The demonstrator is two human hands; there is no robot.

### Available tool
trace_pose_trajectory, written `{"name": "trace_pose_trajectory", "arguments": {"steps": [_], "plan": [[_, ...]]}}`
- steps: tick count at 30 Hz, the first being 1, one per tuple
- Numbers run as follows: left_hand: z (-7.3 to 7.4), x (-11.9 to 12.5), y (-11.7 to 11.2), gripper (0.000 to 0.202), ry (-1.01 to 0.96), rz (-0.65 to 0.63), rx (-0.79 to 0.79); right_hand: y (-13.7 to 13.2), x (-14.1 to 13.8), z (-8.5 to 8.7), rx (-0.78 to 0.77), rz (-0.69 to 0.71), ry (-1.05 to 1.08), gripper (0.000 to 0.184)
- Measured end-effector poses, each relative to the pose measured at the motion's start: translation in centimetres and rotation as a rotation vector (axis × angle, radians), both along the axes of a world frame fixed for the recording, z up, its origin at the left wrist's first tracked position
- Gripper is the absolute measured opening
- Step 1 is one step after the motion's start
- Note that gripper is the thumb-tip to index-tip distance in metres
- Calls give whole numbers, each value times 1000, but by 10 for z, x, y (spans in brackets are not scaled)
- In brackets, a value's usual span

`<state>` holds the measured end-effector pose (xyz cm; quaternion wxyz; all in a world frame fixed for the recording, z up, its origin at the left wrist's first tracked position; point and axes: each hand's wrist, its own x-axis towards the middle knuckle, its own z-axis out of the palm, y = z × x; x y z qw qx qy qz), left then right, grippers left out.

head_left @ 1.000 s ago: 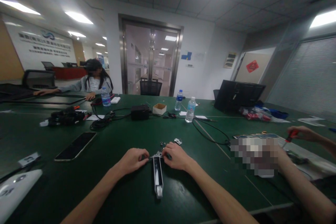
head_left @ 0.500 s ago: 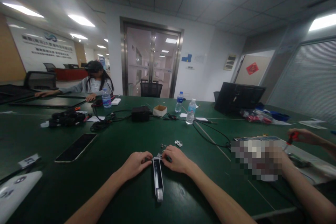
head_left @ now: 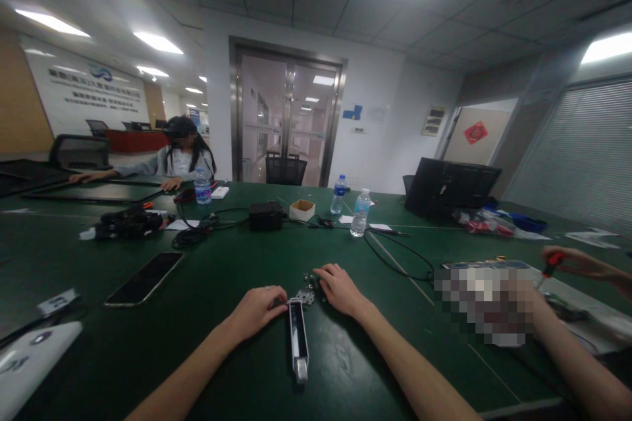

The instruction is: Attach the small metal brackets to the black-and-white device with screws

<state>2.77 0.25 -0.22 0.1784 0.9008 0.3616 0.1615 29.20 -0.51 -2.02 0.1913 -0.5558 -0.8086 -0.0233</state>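
Note:
A long, narrow white case [head_left: 298,342] with a dark inside lies lengthwise before me, a pale block at its near end. Against its far left corner, my left hand [head_left: 259,310] has thumb and forefinger closed together; whatever is between them is too small to make out. A flat metal plate [head_left: 306,297] with holes rests at the case's far end. My right hand [head_left: 342,291] is spread palm down just to the right, fingertips beside several small metal parts [head_left: 309,278]. Its thumb and the surface under its palm are hidden.
A phone [head_left: 145,279] lies left on the green table [head_left: 237,368]. Two water bottles [head_left: 360,212], a small open box [head_left: 302,210], a black adapter [head_left: 265,216] and cables stand farther back. At right, a co-worker's hand holds a red screwdriver [head_left: 553,264].
My right hand has moved off the far end of the case, forward and right, uncovering the metal plate and covering a small white metal piece. My left hand stays nearly still.

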Motion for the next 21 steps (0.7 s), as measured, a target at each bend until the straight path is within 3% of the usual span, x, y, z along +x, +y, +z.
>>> {"name": "trace_pose_trajectory", "arguments": {"steps": [6,21], "plan": [[-1,1,0,18,3,-7,13,0,-8,1,-68,54,-11,35],[9,2,-6,16,23,3,-23,6,-4,0,-53,-32,-16,17]]}}
